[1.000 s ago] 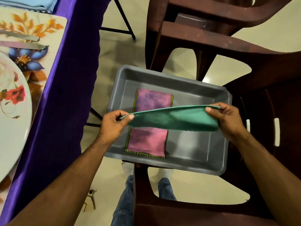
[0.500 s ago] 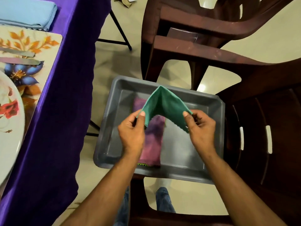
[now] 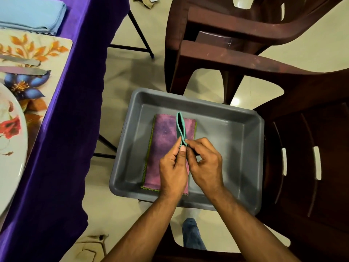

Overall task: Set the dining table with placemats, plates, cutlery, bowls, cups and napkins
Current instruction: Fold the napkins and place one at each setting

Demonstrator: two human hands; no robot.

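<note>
A green napkin (image 3: 180,127) is folded in half, its fold pointing away from me, above a grey plastic tray (image 3: 245,148). My left hand (image 3: 173,167) and my right hand (image 3: 205,163) meet and pinch the napkin's near ends together between thumbs and fingers. Under it a pink-purple napkin (image 3: 164,148) with a green zigzag edge lies flat in the tray. At the left, on the purple-clothed table (image 3: 62,129), lie a floral placemat (image 3: 28,59), a flowered white plate (image 3: 9,148), two pieces of cutlery (image 3: 24,71) and a folded light blue napkin (image 3: 32,16).
The tray rests on a dark brown plastic chair (image 3: 311,148); a second brown chair (image 3: 226,35) stands beyond it. Black table legs (image 3: 139,33) cross the beige floor between table and chairs. My jeans-clad leg (image 3: 192,233) shows below the tray.
My hands, which held the green napkin stretched wide, have come together, folding it in half over the tray. The view has shifted slightly.
</note>
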